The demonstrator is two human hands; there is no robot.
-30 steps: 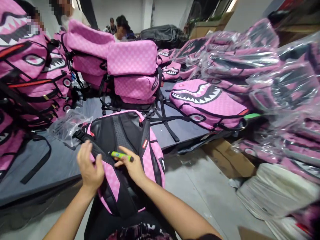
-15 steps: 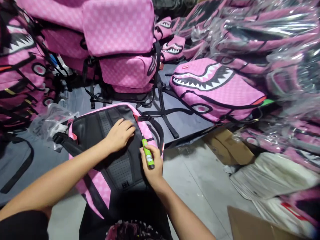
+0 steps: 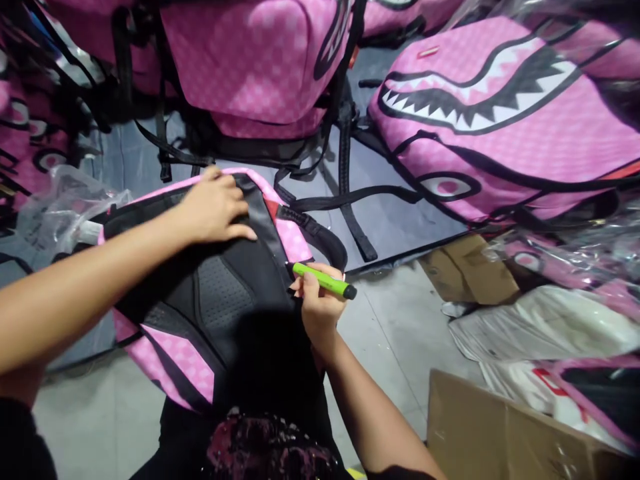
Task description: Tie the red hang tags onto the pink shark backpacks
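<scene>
A pink checkered backpack [image 3: 225, 280] lies with its black padded back panel facing up, between my lap and the table edge. My left hand [image 3: 215, 207] rests on the panel near its far edge, thumb spread away from the fingers. My right hand [image 3: 320, 307] grips a bright green marker pen [image 3: 323, 280] with a black end. The pen's dark tip is at the right side seam of the backpack, where black meets pink; whether it touches cannot be made out. A black shoulder strap [image 3: 325, 243] loops out beside the pen.
Another pink backpack [image 3: 470, 113] with a shark-mouth print lies on the grey table [image 3: 395, 223] at right. Pink bags [image 3: 245, 60] are stacked at the back. Clear plastic wrap [image 3: 65, 200] lies at left. Cardboard [image 3: 500, 427] and white sacks [image 3: 540, 323] are on the floor at right.
My left hand has shifted toward the far edge of the backpack. My right hand has turned the marker from nearly upright to pointing left, its tip by the side seam. My view has moved closer.
</scene>
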